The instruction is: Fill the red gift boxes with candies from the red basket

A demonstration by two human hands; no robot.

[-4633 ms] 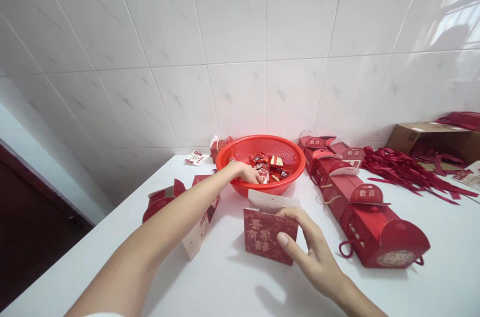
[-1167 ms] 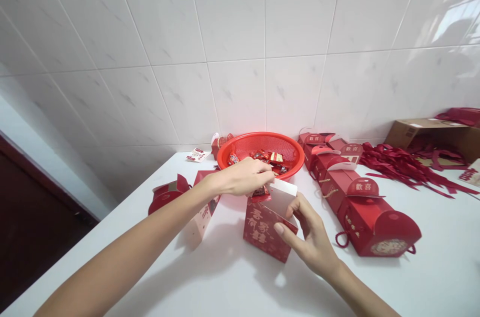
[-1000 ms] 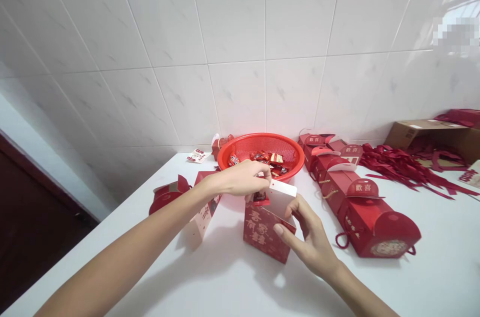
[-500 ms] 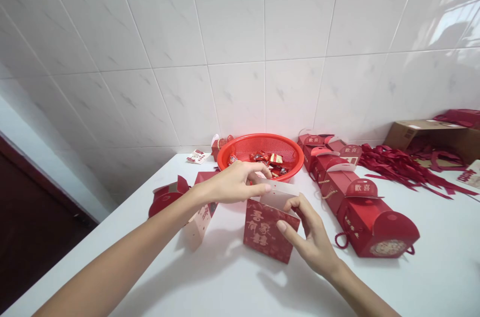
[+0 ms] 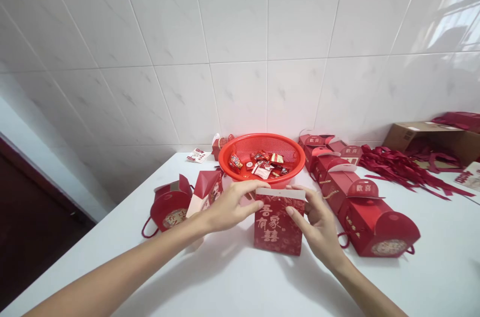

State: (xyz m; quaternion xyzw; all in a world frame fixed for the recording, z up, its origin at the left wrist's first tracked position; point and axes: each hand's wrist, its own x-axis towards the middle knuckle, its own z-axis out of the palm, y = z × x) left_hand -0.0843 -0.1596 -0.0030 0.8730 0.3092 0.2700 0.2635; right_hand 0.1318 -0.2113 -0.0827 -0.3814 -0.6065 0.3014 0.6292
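A red paper gift box point(image 5: 279, 227) with pale pink lettering stands upright on the white table, a white strip along its top edge. My left hand point(image 5: 240, 202) grips its upper left side, thumb on the front face and fingers behind. On the upper right side, my right hand point(image 5: 317, 222) pinches the box with the thumb in front and the other fingers at the back. Directly behind the box sits a red plastic colander point(image 5: 262, 139) with several wrapped candies point(image 5: 262, 169) in it.
Left of the hands stand a red handled box point(image 5: 170, 207) and a red-and-cream box point(image 5: 204, 189). To the right runs a row of red gift boxes point(image 5: 375, 229). Beyond them lie dark red ribbons point(image 5: 405, 167) and a cardboard carton point(image 5: 399, 134). A tiled wall point(image 5: 240, 92) borders the table's back.
The box top has been brought together, hiding the opening seen before. My left hand has come down from above it to its left side. The box now faces me more squarely.
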